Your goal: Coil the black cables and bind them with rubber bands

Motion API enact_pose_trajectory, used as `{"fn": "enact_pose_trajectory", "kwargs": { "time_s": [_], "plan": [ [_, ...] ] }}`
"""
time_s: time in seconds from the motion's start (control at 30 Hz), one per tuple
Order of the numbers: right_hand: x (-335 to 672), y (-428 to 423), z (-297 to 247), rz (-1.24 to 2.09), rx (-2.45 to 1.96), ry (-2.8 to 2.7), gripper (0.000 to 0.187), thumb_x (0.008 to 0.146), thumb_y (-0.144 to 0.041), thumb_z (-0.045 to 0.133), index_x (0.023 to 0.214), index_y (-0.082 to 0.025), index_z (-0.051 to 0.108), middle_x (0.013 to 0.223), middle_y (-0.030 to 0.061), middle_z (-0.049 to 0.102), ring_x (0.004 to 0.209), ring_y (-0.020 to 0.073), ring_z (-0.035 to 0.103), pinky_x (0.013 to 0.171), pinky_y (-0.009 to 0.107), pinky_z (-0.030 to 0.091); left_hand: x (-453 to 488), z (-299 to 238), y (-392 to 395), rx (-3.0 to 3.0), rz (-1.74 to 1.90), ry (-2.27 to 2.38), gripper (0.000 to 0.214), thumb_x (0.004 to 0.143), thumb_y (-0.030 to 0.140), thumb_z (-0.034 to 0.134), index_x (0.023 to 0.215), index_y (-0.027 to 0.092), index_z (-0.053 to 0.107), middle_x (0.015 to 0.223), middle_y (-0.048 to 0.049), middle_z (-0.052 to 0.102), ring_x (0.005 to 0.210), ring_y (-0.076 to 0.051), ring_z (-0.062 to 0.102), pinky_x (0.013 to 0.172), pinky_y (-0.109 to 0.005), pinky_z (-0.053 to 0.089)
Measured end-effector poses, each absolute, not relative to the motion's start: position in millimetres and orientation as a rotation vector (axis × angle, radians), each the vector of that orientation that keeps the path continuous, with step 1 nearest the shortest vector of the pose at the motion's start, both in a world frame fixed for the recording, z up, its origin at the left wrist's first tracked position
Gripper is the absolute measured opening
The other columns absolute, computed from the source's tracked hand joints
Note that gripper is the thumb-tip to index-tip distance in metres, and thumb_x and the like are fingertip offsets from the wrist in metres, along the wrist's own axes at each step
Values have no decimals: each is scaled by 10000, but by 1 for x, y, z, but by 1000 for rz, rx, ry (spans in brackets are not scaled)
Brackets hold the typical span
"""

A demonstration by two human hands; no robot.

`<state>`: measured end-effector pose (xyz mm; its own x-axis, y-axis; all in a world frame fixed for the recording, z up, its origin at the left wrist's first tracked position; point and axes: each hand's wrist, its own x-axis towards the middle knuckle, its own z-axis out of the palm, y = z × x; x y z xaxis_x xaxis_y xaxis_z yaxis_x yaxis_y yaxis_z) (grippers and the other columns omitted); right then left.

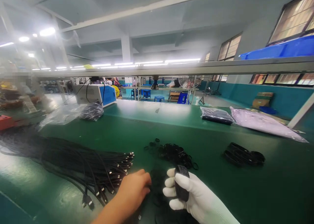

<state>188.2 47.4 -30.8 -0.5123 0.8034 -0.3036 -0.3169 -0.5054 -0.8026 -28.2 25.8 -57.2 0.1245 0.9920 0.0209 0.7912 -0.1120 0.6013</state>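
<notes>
My right hand, in a white glove, is closed around a coiled black cable held upright low in the middle. My bare left hand sits just left of it, fingers curled down onto black cable on the green table; what they pinch is hidden. A long bundle of black USB cables lies to the left, plugs pointing right. A heap of small black bands lies just beyond my hands.
Finished black coils lie to the right. Plastic bags and a darker bag rest at the far right. A blue-and-white machine and a bagged cable bundle stand at the back left. An overhead shelf rail crosses above.
</notes>
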Motion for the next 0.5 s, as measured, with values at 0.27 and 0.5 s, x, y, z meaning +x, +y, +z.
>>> {"fn": "enact_pose_trajectory", "kwargs": {
  "time_s": [0.27,0.5],
  "plan": [
    [165,40,-40,1628,-1124,-1158,488,677,-322,695,1064,-129,470,858,73,615,542,117,538,374,202,387,-13,-58,21,1510,866,1341,163,833,343,421,777,192,447,689,12,503,605,-136,500,601,-252,380],
    [157,30,-50,1756,-1010,-1020,494,711,-373,724,1068,-153,462,583,-42,540,401,46,407,374,141,276,20,-84,19,1294,1041,1225,221,805,414,466,753,203,423,596,37,474,489,-104,384,484,-229,275]
  ]
}}
